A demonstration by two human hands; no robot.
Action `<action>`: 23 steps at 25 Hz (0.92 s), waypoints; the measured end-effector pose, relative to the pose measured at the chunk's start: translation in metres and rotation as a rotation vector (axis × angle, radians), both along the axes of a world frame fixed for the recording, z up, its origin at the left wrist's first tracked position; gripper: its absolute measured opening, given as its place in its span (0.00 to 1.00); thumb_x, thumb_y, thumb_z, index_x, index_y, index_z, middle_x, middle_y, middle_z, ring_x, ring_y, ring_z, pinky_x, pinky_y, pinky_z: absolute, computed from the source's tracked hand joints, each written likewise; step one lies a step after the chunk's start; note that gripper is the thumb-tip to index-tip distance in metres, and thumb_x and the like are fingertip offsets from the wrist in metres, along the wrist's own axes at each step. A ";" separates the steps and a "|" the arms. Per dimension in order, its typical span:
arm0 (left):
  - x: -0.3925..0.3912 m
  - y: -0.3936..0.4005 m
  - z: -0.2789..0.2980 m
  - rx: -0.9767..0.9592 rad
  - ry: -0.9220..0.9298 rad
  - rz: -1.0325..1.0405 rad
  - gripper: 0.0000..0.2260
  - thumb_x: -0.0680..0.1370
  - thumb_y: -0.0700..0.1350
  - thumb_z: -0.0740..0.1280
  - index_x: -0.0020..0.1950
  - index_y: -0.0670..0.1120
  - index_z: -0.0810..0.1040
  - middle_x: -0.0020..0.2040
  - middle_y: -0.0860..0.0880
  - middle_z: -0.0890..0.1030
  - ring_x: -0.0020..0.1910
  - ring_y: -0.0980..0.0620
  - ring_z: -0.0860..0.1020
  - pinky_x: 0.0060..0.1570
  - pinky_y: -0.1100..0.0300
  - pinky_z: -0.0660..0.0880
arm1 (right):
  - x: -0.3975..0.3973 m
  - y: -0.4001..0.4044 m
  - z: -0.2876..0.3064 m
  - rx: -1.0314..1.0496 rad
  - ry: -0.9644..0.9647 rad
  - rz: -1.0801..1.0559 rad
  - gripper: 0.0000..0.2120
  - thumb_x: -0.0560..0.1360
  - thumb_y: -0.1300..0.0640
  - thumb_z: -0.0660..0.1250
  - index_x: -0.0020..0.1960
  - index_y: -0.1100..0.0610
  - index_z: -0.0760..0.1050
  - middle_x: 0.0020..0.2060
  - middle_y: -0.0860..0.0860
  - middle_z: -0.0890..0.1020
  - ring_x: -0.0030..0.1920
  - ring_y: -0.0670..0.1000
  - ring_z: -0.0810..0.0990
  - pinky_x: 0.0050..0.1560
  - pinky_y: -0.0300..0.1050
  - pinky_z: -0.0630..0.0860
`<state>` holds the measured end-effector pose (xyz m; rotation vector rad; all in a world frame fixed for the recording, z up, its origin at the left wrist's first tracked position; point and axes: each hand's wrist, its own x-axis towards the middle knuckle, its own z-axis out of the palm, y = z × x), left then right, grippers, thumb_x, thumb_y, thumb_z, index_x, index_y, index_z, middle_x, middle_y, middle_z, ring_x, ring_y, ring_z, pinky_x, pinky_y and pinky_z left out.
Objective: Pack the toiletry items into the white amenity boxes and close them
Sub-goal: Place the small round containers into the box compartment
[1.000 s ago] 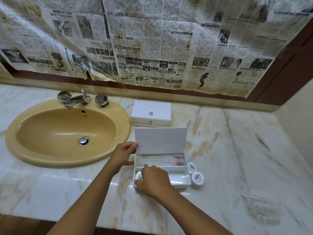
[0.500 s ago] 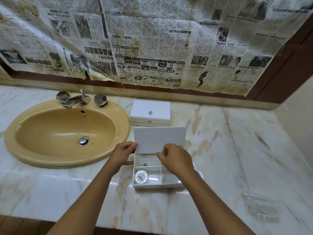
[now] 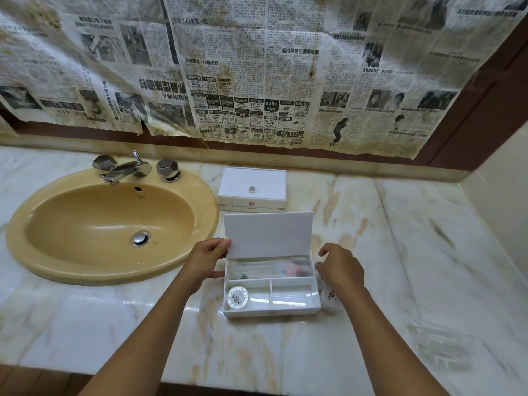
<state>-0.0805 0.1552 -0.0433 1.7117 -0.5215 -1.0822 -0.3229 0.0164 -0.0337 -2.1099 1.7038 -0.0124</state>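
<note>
Marble counter (image 3: 400, 252) stretches in front of us beside a yellow sink (image 3: 108, 224), with old newspaper (image 3: 257, 67) pasted over the wall behind. Our open amenity box (image 3: 271, 281) sits near the front edge, its lid (image 3: 268, 234) standing upright at the back and its long axis running left to right. One round toiletry tin (image 3: 237, 297) already lies in the front-left compartment; the front-right compartment looks empty, and a clear-wrapped item lies along the rear one. Our left hand (image 3: 205, 261) pinches the lid's left edge, steadying it. Our right hand (image 3: 340, 270) hovers loosely curled and holding nothing, just right of the box. The spare tins (image 3: 331, 299) rest on the counter touching the box's right wall, directly below that hand, so we judge the right hand is the one to fetch them. A second, closed box (image 3: 253, 188) waits behind.
</note>
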 end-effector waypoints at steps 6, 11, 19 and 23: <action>0.001 0.000 -0.002 -0.001 0.008 -0.005 0.11 0.82 0.49 0.64 0.52 0.44 0.83 0.53 0.48 0.84 0.55 0.54 0.82 0.36 0.57 0.80 | -0.009 0.005 -0.020 0.099 0.098 0.059 0.18 0.73 0.59 0.65 0.63 0.51 0.73 0.60 0.50 0.77 0.56 0.53 0.78 0.50 0.42 0.73; 0.002 0.000 -0.003 0.007 0.009 0.001 0.11 0.82 0.49 0.64 0.52 0.44 0.83 0.53 0.47 0.84 0.55 0.53 0.82 0.35 0.58 0.79 | -0.012 0.008 -0.028 0.098 0.093 0.054 0.18 0.74 0.57 0.64 0.63 0.51 0.73 0.60 0.50 0.76 0.56 0.54 0.77 0.52 0.44 0.72; 0.001 0.000 -0.001 -0.001 0.003 -0.005 0.12 0.82 0.49 0.64 0.53 0.43 0.83 0.52 0.47 0.84 0.54 0.54 0.82 0.35 0.58 0.80 | -0.015 0.006 -0.027 0.091 0.066 0.058 0.14 0.71 0.53 0.67 0.57 0.52 0.75 0.54 0.50 0.79 0.50 0.53 0.78 0.45 0.41 0.70; 0.002 0.000 -0.002 0.003 0.003 -0.009 0.12 0.82 0.49 0.64 0.53 0.43 0.83 0.53 0.46 0.84 0.55 0.53 0.82 0.36 0.57 0.80 | -0.019 0.003 -0.018 0.064 -0.005 -0.017 0.14 0.69 0.50 0.68 0.53 0.53 0.75 0.46 0.50 0.81 0.44 0.53 0.79 0.39 0.41 0.70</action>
